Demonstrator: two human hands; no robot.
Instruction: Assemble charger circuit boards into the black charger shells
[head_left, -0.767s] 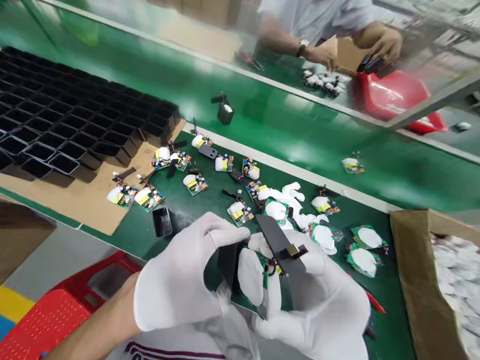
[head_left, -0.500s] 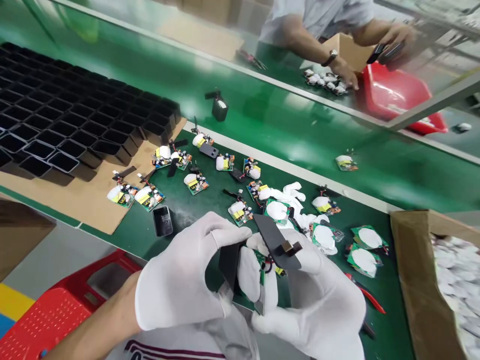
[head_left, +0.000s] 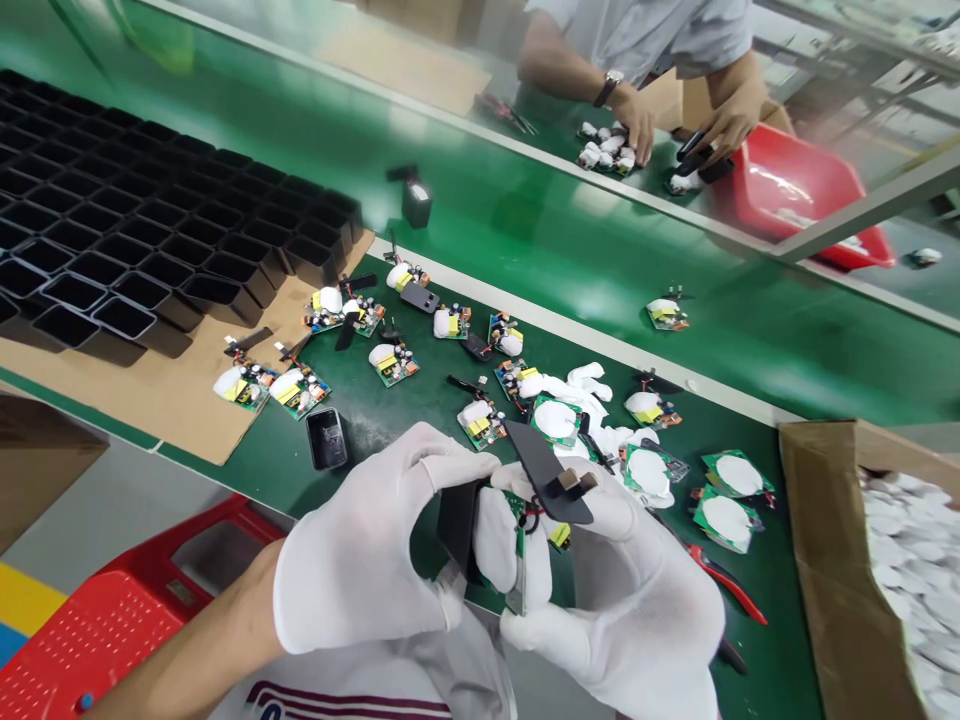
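Observation:
Both my hands wear white gloves and meet low in the middle of the view. My left hand pinches a black casing piece between thumb and forefinger. My right hand grips a green circuit board with a white pad, from which a black plate with metal prongs sticks up on short wires. The casing piece and the board touch between my thumbs. Several similar circuit boards lie scattered on the green table in front of my hands.
A black tray of empty casings rests on cardboard at the left. A loose black casing lies near the table edge. A cardboard box of white pads stands right. Red cutters, a red stool, a conveyor belt and another person are around.
My hands have turned the board and plate slightly, keeping their grip. A casing and a board ride leftward on the belt. The other person's hands have moved to parts by the red bin.

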